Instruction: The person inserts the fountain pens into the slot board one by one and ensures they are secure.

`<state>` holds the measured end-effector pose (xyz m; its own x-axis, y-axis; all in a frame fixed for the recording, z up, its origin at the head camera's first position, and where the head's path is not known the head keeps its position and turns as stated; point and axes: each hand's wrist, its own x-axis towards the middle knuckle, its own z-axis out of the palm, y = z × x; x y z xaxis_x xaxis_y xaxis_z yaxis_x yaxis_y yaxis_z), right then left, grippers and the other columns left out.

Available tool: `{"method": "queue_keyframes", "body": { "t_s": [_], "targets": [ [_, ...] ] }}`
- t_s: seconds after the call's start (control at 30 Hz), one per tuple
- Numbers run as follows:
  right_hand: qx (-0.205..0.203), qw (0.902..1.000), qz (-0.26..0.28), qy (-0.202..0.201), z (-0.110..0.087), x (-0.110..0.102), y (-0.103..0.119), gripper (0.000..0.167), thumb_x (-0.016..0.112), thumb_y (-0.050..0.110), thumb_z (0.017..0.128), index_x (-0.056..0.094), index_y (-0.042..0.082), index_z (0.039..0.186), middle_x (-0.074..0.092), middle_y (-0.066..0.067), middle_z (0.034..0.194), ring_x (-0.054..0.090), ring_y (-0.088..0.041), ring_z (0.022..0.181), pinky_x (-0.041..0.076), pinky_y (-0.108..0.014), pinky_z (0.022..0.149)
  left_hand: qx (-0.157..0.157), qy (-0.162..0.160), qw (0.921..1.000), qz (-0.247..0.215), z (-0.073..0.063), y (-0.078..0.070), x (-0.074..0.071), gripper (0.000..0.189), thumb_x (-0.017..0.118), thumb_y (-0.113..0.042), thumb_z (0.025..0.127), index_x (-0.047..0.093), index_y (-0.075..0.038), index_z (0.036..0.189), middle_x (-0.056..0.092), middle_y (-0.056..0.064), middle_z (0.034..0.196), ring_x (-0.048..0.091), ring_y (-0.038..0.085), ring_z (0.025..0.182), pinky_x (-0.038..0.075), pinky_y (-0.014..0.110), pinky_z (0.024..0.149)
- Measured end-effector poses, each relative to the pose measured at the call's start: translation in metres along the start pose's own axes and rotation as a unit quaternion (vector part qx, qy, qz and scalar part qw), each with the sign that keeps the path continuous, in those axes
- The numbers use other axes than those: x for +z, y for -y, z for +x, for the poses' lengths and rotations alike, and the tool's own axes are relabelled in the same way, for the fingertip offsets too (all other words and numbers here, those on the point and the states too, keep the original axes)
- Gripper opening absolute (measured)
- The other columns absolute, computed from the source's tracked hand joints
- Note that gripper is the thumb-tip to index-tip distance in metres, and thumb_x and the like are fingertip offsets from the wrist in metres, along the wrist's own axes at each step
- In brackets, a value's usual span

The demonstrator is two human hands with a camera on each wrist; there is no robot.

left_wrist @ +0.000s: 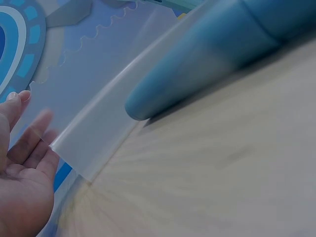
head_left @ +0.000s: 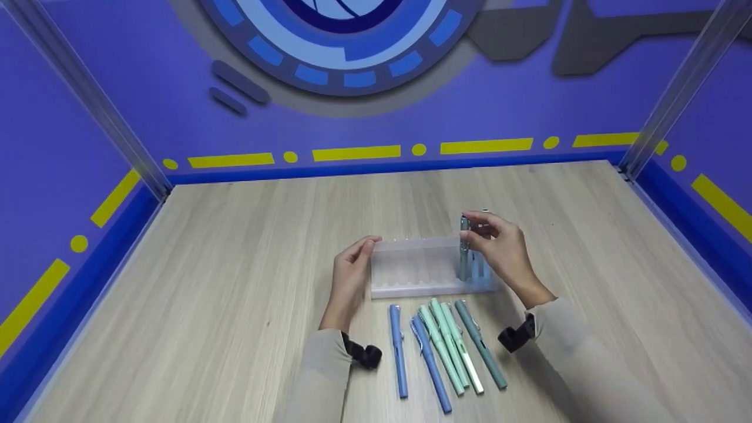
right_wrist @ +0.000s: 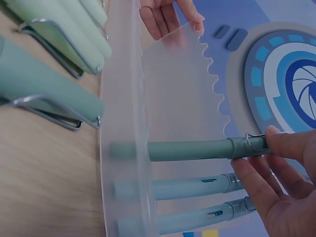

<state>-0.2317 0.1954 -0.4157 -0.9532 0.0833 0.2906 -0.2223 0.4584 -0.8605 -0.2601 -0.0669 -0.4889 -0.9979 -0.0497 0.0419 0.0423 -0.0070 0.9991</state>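
A frosted clear pen rack [head_left: 414, 264] with a scalloped edge stands on the table. My left hand [head_left: 351, 267] holds its left end, thumb and fingers at the upper corner. Toward the right end, my right hand [head_left: 496, 238] pinches a dark green fountain pen [right_wrist: 192, 150] near its clip, between thumb and fingers. That pen is upright, its lower end inside the rack's front ledge. Two light blue pens [right_wrist: 192, 188] stand in the rack just beyond it, partly hidden by my right hand in the head view.
Several capped pens lie before the rack: blue pens [head_left: 398, 352] at left, mint green pens [head_left: 449, 346] in the middle, and a dark green pen [head_left: 482, 346] at right. Blue panels [head_left: 352, 129] wall the wooden table [head_left: 235, 264] at the back and sides.
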Motion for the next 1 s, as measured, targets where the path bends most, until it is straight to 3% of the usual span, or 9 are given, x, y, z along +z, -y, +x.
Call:
{"method": "queue_keyframes", "body": {
  "t_s": [0.1, 0.3, 0.5, 0.73, 1.0],
  "targets": [
    [-0.013, 0.9997, -0.021, -0.006, 0.000, -0.001, -0.001, 0.035, 0.072, 0.006, 0.084, 0.067, 0.007, 0.119, 0.068, -0.011, 0.111, 0.066, -0.016, 0.093, 0.055, -0.014, 0.075, -0.006, -0.001, 1.0000, -0.003, 0.000, 0.001, 0.000, 0.028, 0.057, -0.033, 0.096, 0.070, -0.015, 0.113, 0.065, 0.002, 0.126, 0.052, 0.017, 0.129, 0.040, 0.032, 0.112],
    [-0.063, 0.9960, -0.061, -0.016, 0.001, -0.003, 0.000, 0.033, 0.074, 0.005, 0.082, 0.069, 0.006, 0.115, 0.068, -0.010, 0.110, 0.067, -0.024, 0.094, 0.057, -0.040, 0.085, -0.015, -0.006, 0.9998, -0.009, 0.000, 0.000, 0.001, 0.027, 0.057, -0.033, 0.096, 0.071, -0.016, 0.112, 0.065, 0.000, 0.124, 0.052, 0.017, 0.128, 0.040, 0.032, 0.111],
    [-0.127, 0.9872, -0.094, -0.019, 0.004, -0.003, 0.002, 0.031, 0.075, 0.004, 0.080, 0.070, 0.003, 0.110, 0.068, -0.010, 0.108, 0.065, -0.022, 0.094, 0.057, -0.038, 0.083, -0.015, -0.006, 0.9999, -0.004, -0.001, -0.001, 0.001, 0.028, 0.057, -0.035, 0.096, 0.071, -0.016, 0.112, 0.066, 0.000, 0.124, 0.053, 0.017, 0.127, 0.041, 0.032, 0.111],
    [-0.192, 0.9702, -0.144, -0.032, 0.007, -0.003, 0.001, 0.031, 0.079, 0.005, 0.076, 0.072, 0.003, 0.106, 0.070, -0.012, 0.108, 0.060, -0.027, 0.105, 0.052, -0.042, 0.090, -0.011, -0.003, 0.9999, -0.008, 0.000, 0.000, 0.001, 0.029, 0.057, -0.034, 0.096, 0.070, -0.014, 0.114, 0.065, 0.002, 0.126, 0.052, 0.018, 0.128, 0.040, 0.033, 0.112],
    [-0.263, 0.9467, -0.186, -0.016, 0.012, -0.005, -0.001, 0.031, 0.079, 0.006, 0.076, 0.071, 0.001, 0.106, 0.069, -0.013, 0.107, 0.057, -0.028, 0.104, 0.053, -0.042, 0.088, -0.011, -0.002, 0.9999, 0.000, -0.002, -0.005, 0.001, 0.030, 0.056, -0.034, 0.097, 0.070, -0.014, 0.114, 0.064, 0.003, 0.127, 0.051, 0.019, 0.129, 0.040, 0.034, 0.112]
  ]
}}
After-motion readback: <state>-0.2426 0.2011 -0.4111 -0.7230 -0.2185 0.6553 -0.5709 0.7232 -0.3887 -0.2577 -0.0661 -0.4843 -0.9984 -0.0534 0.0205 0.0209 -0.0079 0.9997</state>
